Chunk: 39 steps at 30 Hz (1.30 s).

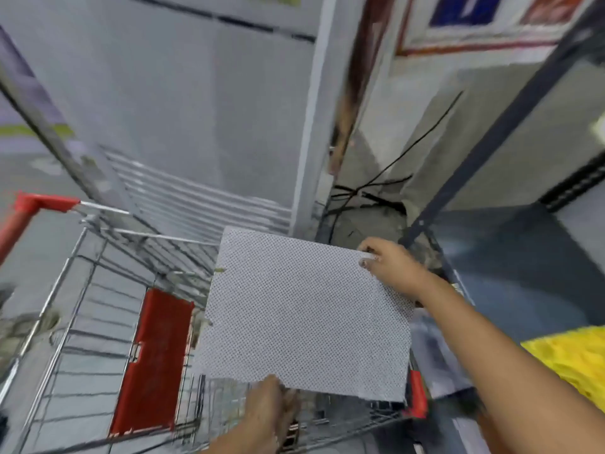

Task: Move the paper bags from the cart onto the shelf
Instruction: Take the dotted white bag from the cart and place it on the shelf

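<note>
A flat white paper bag (304, 312) with a fine dark dot pattern is held level above the wire cart (98, 322). My right hand (391, 267) pinches its far right corner. My left hand (266, 409) grips its near edge from below. The bag covers the right part of the cart's basket, so what lies under it is hidden. The dark shelf (523, 267) stands to the right, its black upright post (491, 132) rising diagonally beside my right hand.
The cart has a red handle (29, 211) at the left and a red flap (154, 362) in its basket. Black cables (366, 191) lie on the floor behind. A yellow item (576, 358) sits at the right edge. A grey wall panel is ahead.
</note>
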Available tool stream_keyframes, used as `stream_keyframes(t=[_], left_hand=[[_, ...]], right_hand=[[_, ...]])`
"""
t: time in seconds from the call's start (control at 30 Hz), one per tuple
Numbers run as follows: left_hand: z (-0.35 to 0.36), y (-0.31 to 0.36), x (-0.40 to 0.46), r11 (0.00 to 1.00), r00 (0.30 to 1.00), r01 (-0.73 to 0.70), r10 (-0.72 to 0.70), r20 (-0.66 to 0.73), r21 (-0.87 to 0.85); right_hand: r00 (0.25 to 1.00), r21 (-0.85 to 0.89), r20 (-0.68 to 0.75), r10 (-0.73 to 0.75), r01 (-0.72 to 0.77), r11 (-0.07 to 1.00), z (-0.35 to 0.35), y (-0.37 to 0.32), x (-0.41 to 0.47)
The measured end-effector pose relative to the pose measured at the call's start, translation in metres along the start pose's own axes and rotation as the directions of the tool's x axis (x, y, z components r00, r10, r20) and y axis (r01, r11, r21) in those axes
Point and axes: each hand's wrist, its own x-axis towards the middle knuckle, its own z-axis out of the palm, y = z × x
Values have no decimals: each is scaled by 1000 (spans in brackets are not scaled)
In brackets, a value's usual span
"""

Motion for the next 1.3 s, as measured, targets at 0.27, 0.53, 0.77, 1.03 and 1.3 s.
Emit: stream_keyframes(t=[0.27,0.53,0.77,1.03,1.3], left_hand=[[2,13,-122,859,841,-504,464,278,92],[7,-14,-210,635,587,-748,494,641,194],[28,-75,-230,588,560,-748,307,769,309],[31,-198,-241,483,517,-762,55,854,430],[66,-296,-202,359,642,-682,-123,757,637]], right_hand=[[900,181,-436,28,57,982,-77,-7,-182],[649,452,-689,323,36,891,-53,12,-413],[395,627,-734,553,81,775,15,28,-563],[187,783,-621,761,92,616,110,63,-690],[-3,887,-437,899,165,432,182,89,-737]])
